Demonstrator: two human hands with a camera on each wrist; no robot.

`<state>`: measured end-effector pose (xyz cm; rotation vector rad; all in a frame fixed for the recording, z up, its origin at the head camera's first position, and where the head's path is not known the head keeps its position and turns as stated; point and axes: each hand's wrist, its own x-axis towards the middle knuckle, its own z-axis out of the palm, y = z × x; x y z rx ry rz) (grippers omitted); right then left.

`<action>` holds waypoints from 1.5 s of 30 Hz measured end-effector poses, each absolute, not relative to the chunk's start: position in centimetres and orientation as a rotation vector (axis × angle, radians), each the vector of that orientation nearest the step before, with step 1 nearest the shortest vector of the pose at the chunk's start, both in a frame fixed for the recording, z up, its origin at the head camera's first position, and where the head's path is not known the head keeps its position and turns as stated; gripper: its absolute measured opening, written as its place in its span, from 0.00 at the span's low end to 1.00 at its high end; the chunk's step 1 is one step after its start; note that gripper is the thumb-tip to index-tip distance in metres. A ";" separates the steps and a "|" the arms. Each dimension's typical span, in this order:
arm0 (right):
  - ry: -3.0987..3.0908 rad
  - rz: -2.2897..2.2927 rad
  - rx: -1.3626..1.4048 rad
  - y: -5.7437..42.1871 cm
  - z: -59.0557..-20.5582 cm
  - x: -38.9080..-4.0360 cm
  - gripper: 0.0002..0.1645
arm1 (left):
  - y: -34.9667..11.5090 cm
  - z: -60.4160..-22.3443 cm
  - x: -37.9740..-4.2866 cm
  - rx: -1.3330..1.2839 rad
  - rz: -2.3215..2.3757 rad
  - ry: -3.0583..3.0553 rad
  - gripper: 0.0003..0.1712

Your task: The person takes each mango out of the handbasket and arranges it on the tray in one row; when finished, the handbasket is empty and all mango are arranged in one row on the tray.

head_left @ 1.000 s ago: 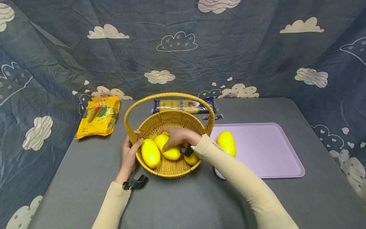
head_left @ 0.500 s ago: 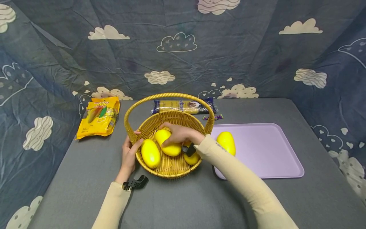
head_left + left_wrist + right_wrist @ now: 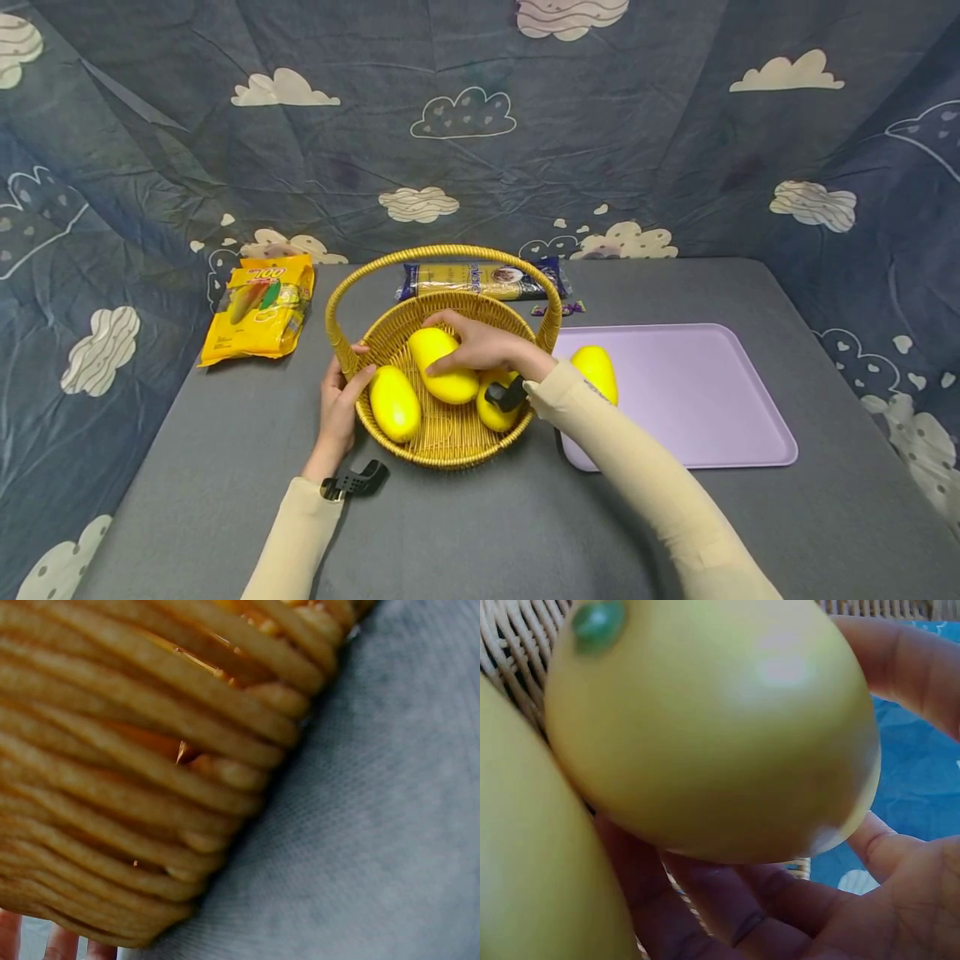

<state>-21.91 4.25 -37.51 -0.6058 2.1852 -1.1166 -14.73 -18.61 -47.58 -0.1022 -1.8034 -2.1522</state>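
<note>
A wicker basket [image 3: 442, 446] with a tall arched handle holds several yellow mangoes. My left hand [image 3: 340, 400] grips its left side near the handle's foot, thumb over the rim; in the left wrist view, fingertips [image 3: 60, 943] show past the woven wall. Inside, my right hand [image 3: 480, 343] holds the middle mango [image 3: 446, 379] between thumb and fingers. The right wrist view shows this mango [image 3: 720, 750] close up, a green stem spot on its end and fingers around it. One mango [image 3: 395, 404] lies at the basket's left, another [image 3: 495, 408] under my right wrist.
A lilac tray [image 3: 697, 400] stands to the right, with a mango [image 3: 596, 372] at its left end, partly behind my right sleeve. Behind the basket lie a pasta packet [image 3: 480, 279] and small purple wrapped candies [image 3: 558, 308]. A yellow mango-print bag [image 3: 258, 310] is at the left.
My right hand has shifted slightly up and to the right with the middle mango, uncovering more of the right-hand mango in the basket. My left hand stays in place.
</note>
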 end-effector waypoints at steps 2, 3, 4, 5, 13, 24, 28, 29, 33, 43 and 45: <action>2.189 -1.154 -0.607 4.4 -37.4 -21.8 0.42 | -18.6 -47.6 -14.7 -0.102 -2.152 -1.805 0.19; 2.187 -1.181 -0.604 4.5 -37.4 -21.7 0.42 | -18.6 -47.6 -14.7 -0.103 -2.152 -1.807 0.19; 2.182 -1.211 -0.599 4.6 -37.3 -21.6 0.42 | -18.6 -47.6 -14.7 -0.103 -2.152 -1.809 0.19; 2.181 -1.233 -0.597 4.7 -37.3 -21.6 0.41 | -18.6 -47.6 -14.7 -0.104 -2.152 -1.810 0.19; 2.174 -1.412 -0.645 5.7 -36.9 -21.1 0.42 | -18.6 -47.5 -14.7 -0.101 -2.144 -1.808 0.18; 2.200 -1.606 -0.722 6.9 -35.8 -19.4 0.42 | -18.6 -47.7 -14.7 -0.107 -2.141 -1.802 0.18; 2.232 -1.632 -0.766 7.5 -35.2 -18.2 0.43 | -18.6 -47.7 -14.7 -0.119 -2.149 -1.794 0.18; 2.245 -1.634 -0.776 7.7 -35.1 -18.0 0.43 | -18.6 -47.7 -14.8 -0.121 -2.150 -1.793 0.18; 2.278 -1.648 -0.822 8.3 -34.7 -16.8 0.44 | -18.6 -47.7 -14.8 -0.113 -2.146 -1.791 0.17; 2.429 -1.627 -0.996 10.1 -34.1 -13.8 0.45 | -18.6 -47.7 -14.7 -0.113 -2.143 -1.810 0.19; 2.462 -1.625 -1.022 10.5 -34.1 -13.3 0.45 | -18.6 -47.6 -14.6 -0.115 -2.148 -1.809 0.19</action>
